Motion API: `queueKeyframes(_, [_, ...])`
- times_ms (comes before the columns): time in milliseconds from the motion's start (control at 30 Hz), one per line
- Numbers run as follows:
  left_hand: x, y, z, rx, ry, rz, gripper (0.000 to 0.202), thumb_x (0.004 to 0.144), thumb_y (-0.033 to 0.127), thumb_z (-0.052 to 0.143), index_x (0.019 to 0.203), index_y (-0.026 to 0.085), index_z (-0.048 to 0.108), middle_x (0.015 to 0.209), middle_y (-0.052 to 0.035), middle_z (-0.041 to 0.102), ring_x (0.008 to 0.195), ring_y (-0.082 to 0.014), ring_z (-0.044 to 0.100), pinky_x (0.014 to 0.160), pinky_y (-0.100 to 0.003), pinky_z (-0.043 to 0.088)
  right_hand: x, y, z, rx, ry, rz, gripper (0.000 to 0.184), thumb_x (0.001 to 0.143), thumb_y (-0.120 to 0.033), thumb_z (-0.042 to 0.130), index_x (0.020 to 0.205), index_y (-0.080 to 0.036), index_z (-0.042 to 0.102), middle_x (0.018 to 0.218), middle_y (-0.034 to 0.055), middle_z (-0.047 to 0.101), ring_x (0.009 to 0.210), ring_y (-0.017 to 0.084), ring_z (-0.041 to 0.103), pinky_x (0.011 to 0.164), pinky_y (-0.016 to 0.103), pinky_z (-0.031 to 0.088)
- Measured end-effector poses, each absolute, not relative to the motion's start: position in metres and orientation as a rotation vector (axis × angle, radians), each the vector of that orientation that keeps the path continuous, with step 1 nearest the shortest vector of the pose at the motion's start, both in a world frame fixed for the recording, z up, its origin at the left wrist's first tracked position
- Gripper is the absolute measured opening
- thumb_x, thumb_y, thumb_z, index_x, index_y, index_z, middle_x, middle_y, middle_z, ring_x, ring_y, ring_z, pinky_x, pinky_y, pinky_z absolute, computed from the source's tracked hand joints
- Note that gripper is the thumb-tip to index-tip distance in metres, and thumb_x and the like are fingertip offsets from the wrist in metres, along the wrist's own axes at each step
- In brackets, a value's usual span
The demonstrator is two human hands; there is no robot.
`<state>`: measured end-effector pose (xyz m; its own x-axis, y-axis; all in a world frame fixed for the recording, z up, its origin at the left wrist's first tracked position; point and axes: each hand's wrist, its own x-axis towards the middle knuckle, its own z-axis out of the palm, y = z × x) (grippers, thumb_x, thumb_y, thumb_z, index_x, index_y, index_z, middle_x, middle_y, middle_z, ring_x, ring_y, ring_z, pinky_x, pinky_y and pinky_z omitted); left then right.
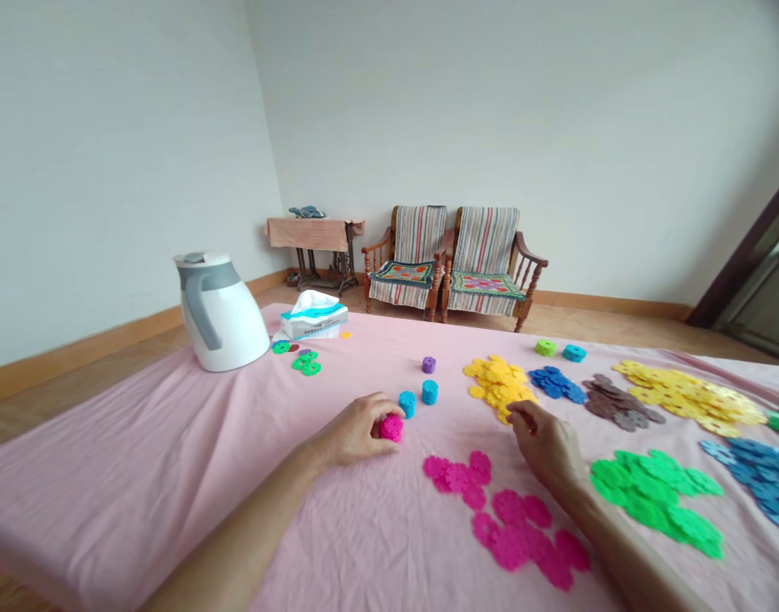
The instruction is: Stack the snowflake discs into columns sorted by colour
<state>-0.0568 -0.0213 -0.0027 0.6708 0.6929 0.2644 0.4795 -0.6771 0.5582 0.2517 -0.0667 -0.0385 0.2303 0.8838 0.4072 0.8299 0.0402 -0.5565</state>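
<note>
My left hand [357, 431] rests on the pink tablecloth [140, 459] with its fingers closed round a pink stack of discs [392, 427]. My right hand [546, 442] lies to the right, fingers curled at the edge of a yellow pile of discs [499, 380]; what they pinch, if anything, is hidden. Loose pink discs [510, 518] are spread between and in front of my hands. Two light blue stacks [420, 398] stand just beyond the pink stack, and a purple stack [429, 365] further back.
A white kettle [218, 311] and a tissue box [314, 316] stand at the far left, with green discs [307, 363] beside them. Blue, brown, yellow and green disc piles [657, 493] fill the right side. Two wooden chairs [453, 263] stand by the wall.
</note>
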Motion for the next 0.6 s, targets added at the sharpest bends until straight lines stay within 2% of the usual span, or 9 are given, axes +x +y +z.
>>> queueKeyframes(133, [-0.055, -0.021, -0.003, 2.447, 0.92, 0.648, 0.034, 0.064, 0.015, 0.072, 0.096, 0.019, 0.063, 0.091, -0.0013, 0.057, 0.08, -0.0155, 0.053, 0.071, -0.024, 0.041, 0.246, -0.065, -0.043, -1.729, -1.709, 0.088, 0.027, 0.081, -0.03, 0.039, 0.087, -0.02, 0.063, 0.076, 0.0028, 0.069, 0.07, 0.018, 0.063, 0.063, 0.027, 0.043])
queueKeyframes(367, [-0.053, -0.021, -0.005, 2.427, 0.953, 0.651, 0.027, 0.065, 0.012, 0.069, 0.091, 0.018, 0.063, 0.087, -0.0008, 0.056, 0.078, -0.0146, 0.053, 0.067, -0.022, 0.041, 0.246, -0.065, -0.042, -1.689, -1.737, 0.105, 0.027, 0.08, -0.028, 0.039, 0.087, -0.018, 0.064, 0.075, 0.003, 0.068, 0.068, 0.017, 0.062, 0.061, 0.025, 0.043])
queueKeyframes(533, [-0.06, -0.021, 0.004, 2.324, 0.946, 0.604, 0.041, 0.065, 0.021, 0.073, 0.104, 0.019, 0.06, 0.095, -0.0018, 0.055, 0.066, -0.0102, 0.051, 0.057, -0.019, 0.042, 0.246, -0.067, -0.04, -1.675, -1.723, 0.153, 0.027, 0.08, -0.027, 0.039, 0.086, -0.018, 0.064, 0.076, 0.0032, 0.068, 0.069, 0.017, 0.062, 0.062, 0.025, 0.043])
queueKeyframes(600, [-0.064, -0.02, 0.008, 2.269, 0.971, 0.589, 0.041, 0.066, 0.026, 0.072, 0.104, 0.018, 0.06, 0.092, -0.0015, 0.055, 0.063, -0.0093, 0.05, 0.055, -0.019, 0.042, 0.247, -0.067, -0.04, -1.675, -1.706, 0.176, 0.026, 0.08, -0.027, 0.04, 0.087, -0.018, 0.064, 0.076, 0.0031, 0.068, 0.069, 0.016, 0.062, 0.063, 0.025, 0.043])
